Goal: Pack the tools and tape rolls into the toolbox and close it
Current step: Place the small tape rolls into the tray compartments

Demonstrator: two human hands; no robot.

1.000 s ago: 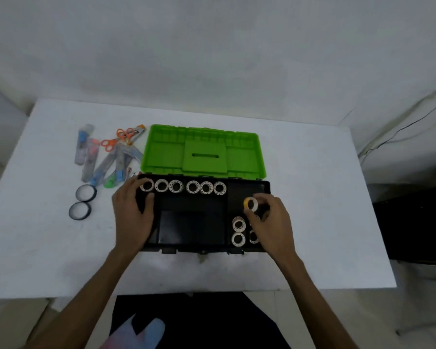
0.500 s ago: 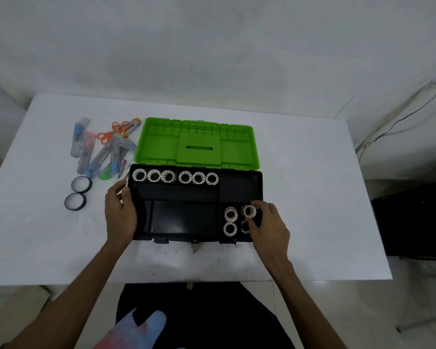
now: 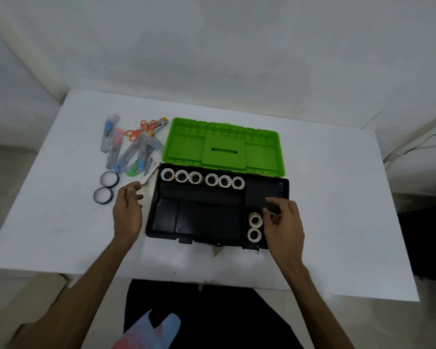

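The black toolbox (image 3: 199, 217) lies open on the white table, its green lid (image 3: 186, 147) folded back. Several white tape rolls (image 3: 204, 178) line its far compartment. Two more rolls (image 3: 255, 220) (image 3: 254, 235) sit in the near right compartment. My right hand (image 3: 285, 222) hovers there with fingers spread, hiding part of that compartment. My left hand (image 3: 127, 210) is just left of the box. Its fingertips touch the near end of a small silvery tool (image 3: 147, 175) on the table; a grip is not clear.
Left of the lid lies a pile of clear-handled tools (image 3: 134, 152) and orange scissors (image 3: 136, 133). Two black tape rings (image 3: 109, 178) (image 3: 103, 195) lie near my left hand. The table's front edge is close to the box. A wall stands behind the table.
My right hand set the yellow-cored roll into the near right compartment and let go. My left hand moved off the box's left corner to the small tool.
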